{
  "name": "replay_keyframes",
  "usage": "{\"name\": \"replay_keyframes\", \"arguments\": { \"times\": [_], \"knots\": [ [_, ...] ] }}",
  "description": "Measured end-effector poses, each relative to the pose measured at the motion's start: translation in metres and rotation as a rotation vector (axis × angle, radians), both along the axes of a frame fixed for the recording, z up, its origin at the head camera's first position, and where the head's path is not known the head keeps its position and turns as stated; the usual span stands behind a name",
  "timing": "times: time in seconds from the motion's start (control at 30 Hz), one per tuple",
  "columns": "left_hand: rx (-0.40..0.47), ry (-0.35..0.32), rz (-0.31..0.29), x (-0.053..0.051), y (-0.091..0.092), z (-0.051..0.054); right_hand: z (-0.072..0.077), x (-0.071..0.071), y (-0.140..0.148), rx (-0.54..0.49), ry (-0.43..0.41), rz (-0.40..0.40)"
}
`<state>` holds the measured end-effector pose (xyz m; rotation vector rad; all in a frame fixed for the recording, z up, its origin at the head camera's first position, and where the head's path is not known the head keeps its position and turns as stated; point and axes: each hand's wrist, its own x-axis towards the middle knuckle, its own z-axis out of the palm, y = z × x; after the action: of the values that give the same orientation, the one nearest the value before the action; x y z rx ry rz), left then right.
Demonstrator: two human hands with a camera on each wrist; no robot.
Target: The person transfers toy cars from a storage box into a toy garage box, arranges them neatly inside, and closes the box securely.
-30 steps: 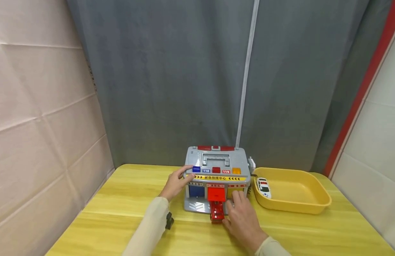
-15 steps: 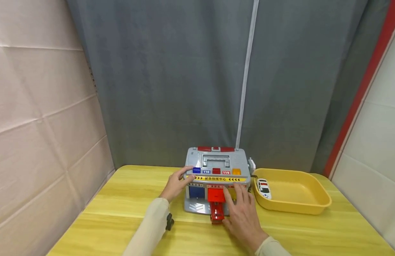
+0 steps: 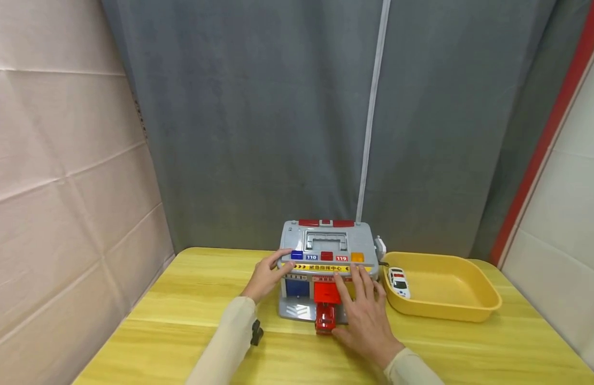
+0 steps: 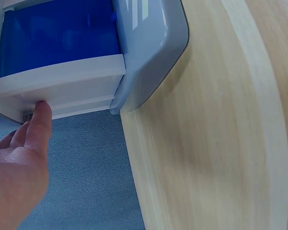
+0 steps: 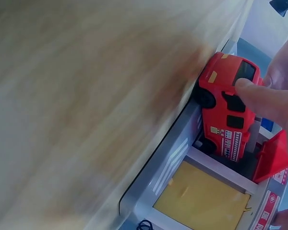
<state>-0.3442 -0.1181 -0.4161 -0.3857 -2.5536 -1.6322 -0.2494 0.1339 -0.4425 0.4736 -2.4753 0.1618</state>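
Note:
A grey toy emergency station (image 3: 325,240) with a carry handle stands on the table. My left hand (image 3: 266,277) grips its roof at the left front corner. In the left wrist view a fingertip (image 4: 40,106) presses the station's pale side wall. A red toy fire car (image 3: 325,319) sits partly out of the middle bay, under the raised red door (image 3: 327,293). My right hand (image 3: 366,321) spreads its fingers up to the roof's front edge. Its thumb (image 5: 247,91) touches the car's side at the window in the right wrist view.
A yellow tray (image 3: 450,314) stands to the right of the station, with a white toy police car (image 3: 399,282) inside at its left. The blue door (image 3: 297,289) and the yellow door (image 5: 201,199) are down. A grey curtain (image 3: 253,133) hangs behind the table (image 3: 181,310).
My right fingers have moved up from the yellow door to the roof's front edge and straightened, while the thumb stays by the car. The car has turned slightly. My left hand has kept its place.

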Motion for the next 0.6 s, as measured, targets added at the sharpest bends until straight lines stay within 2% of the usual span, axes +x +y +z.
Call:
{"name": "replay_keyframes", "arguments": {
  "times": [0.13,0.5,0.6],
  "knots": [
    [0.012,-0.007,0.009,-0.0003,-0.0001,0.0002,0.0008,-0.0012,0.0009,0.003,-0.009,0.009],
    [0.010,-0.012,-0.010,0.0001,0.0038,0.0015,0.0012,0.0001,0.0034,-0.002,-0.004,-0.007],
    [0.001,-0.008,0.002,0.0010,0.0036,0.0023,0.0049,-0.0038,0.0019,-0.029,0.046,-0.024]
  ]
}}
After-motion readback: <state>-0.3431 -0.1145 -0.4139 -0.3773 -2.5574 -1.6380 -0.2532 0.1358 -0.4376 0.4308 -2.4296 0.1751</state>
